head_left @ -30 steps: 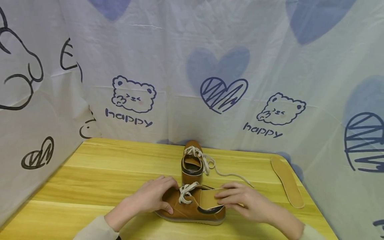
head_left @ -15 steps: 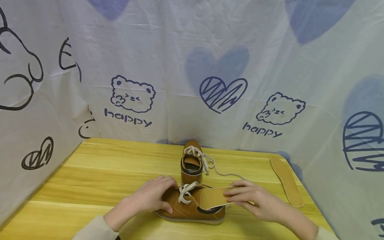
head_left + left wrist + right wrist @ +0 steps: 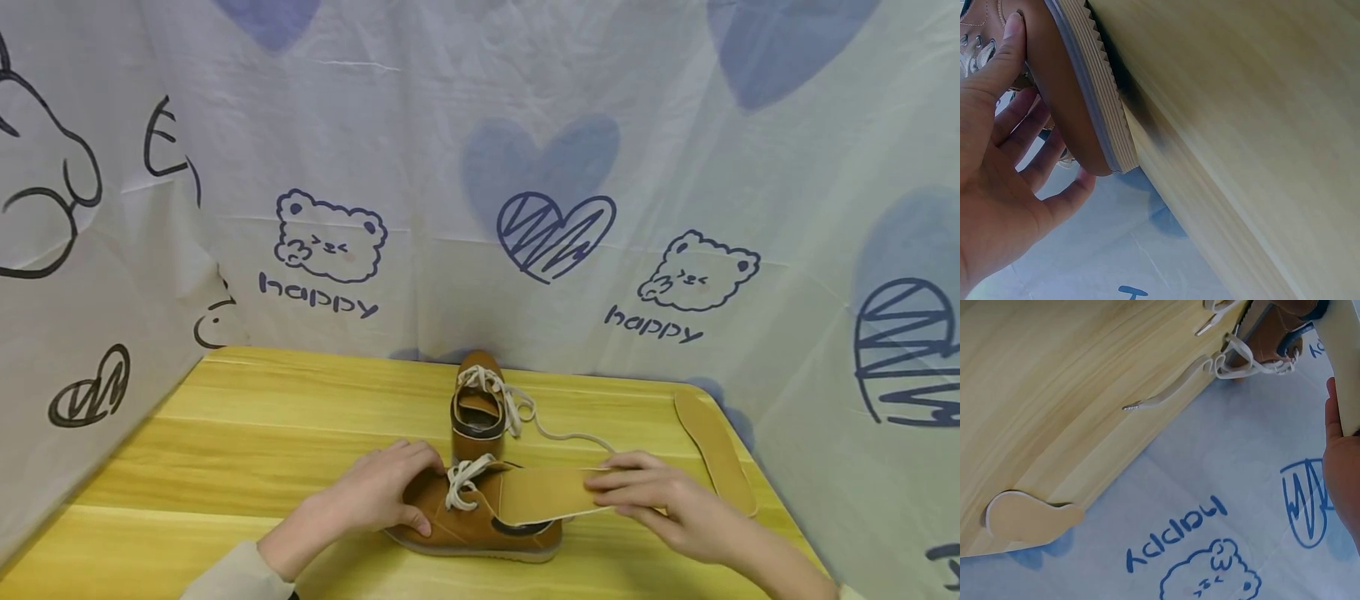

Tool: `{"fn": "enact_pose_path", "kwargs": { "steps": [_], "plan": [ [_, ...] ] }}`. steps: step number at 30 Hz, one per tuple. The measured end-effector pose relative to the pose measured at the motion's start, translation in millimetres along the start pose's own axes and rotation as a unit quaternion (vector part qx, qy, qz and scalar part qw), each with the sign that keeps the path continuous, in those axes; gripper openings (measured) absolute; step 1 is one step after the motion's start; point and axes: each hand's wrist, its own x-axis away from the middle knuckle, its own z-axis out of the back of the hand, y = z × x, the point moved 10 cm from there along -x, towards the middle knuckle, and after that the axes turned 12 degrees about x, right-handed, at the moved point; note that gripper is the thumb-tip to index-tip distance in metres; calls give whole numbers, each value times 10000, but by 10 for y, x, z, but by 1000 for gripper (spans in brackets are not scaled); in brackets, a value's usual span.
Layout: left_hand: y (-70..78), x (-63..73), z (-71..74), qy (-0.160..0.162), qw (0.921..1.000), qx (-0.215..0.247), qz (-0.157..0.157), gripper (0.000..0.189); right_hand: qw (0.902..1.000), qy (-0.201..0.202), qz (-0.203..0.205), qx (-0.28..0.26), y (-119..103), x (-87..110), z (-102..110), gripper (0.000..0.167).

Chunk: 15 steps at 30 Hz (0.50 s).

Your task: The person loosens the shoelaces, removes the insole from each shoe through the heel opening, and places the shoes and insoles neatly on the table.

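Note:
A brown lace-up shoe lies sideways near the table's front, toe to the left. My left hand grips its toe; in the left wrist view the thumb lies on the upper and the fingers wrap the far side. A tan insole sticks out of the shoe's opening to the right, its front part hidden inside. My right hand pinches the insole's outer end. In the right wrist view, the right hand shows at the edge beside the insole.
Behind stands a second brown shoe, its white lace trailing right across the wooden table. Another tan insole lies near the table's right edge. A printed white cloth hangs along the back and sides.
My right hand has moved to the right with the insole, so more of it shows outside the shoe. My left hand stays on the shoe's toe.

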Motion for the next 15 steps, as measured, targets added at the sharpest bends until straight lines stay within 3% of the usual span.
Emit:
{"fn": "enact_pose_path", "kwargs": {
  "steps": [8, 15],
  "plan": [
    [5, -8, -6, 0, 10000, 38, -16, 71, 9991, 111, -403, 7, 13, 217, 148, 48],
    [-6, -8, -7, 0, 10000, 56, -13, 70, 9977, 468, -490, -77, -18, 461, 267, 57]
  ]
}}
